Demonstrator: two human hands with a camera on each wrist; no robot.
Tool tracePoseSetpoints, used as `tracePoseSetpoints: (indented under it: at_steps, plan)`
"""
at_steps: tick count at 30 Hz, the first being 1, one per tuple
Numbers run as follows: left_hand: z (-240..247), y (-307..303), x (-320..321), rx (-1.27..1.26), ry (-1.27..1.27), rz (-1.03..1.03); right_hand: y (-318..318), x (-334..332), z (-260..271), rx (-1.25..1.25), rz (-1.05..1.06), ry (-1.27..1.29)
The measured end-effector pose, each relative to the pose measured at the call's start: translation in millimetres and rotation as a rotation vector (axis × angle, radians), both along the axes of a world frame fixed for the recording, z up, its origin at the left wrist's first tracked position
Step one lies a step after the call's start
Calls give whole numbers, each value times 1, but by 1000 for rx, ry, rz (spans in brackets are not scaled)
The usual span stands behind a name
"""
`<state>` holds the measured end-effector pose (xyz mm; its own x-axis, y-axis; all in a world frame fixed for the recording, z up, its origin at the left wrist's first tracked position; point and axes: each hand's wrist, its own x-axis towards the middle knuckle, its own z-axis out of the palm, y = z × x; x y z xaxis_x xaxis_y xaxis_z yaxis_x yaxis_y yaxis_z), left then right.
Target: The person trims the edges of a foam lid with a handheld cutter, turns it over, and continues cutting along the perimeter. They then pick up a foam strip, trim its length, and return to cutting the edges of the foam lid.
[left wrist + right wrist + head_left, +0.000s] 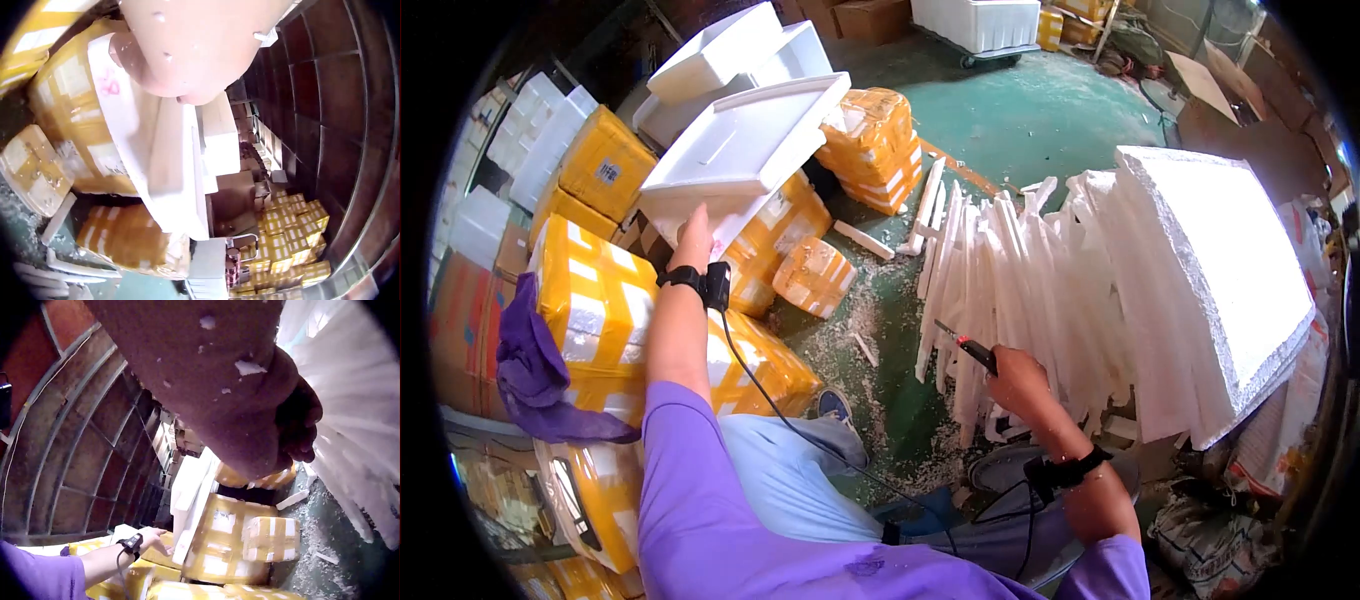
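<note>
My left hand reaches to the near side of a tilted white foam box. In the right wrist view the fingers of that left hand look fairly straight, right at the box's edge. A pink handwritten mark shows on the box's side in the left wrist view. Low in front of the body, my right hand grips a utility knife with a dark handle, its blade out and pointing up and left. Behind the knife stands a row of white foam sheets. The right wrist view hides the knife behind the hand.
Yellow-taped cartons stack at the left, a purple cloth draped over one. A small taped carton and foam strips lie on the green floor among white crumbs. A large foam block leans at right. A cable hangs from the left wrist.
</note>
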<state>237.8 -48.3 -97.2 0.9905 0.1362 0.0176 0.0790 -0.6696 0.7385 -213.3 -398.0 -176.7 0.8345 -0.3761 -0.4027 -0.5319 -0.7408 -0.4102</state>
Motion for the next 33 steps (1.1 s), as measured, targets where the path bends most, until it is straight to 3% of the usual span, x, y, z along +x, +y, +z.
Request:
tracePoseSetpoints:
  at_steps: [1,5,11,14,15,18,22,26,30,32,33]
  plan:
    - [16,-19,-25,-231,127,227,0,-1,1,6,-1,-10]
    - [-46,-8,81,-134,18,482,0,-3,2,31,-14,6]
    - [-29,-85,87,-763,393,325,-1,-1,0,53,-8,29]
    - [-64,-96,110,-862,459,65,0,5,3,66,5,56]
    - [-62,-107,112,-923,444,165,0,5,1,67,15,58]
    - [-55,-118,118,-991,471,191,-2,5,-6,68,30,29]
    - [-24,-100,94,-1146,448,254,0,5,-9,41,26,7]
    - [20,-79,40,-1187,206,28,-2,4,-2,19,18,-45]
    - [63,-50,-39,-1045,110,82,-8,0,-8,-8,-47,-15]
    - [78,-29,-101,-996,28,-119,-13,-1,-13,-23,-82,8]
    - [78,-14,-125,-953,-57,-115,-17,0,-12,-5,-105,26]
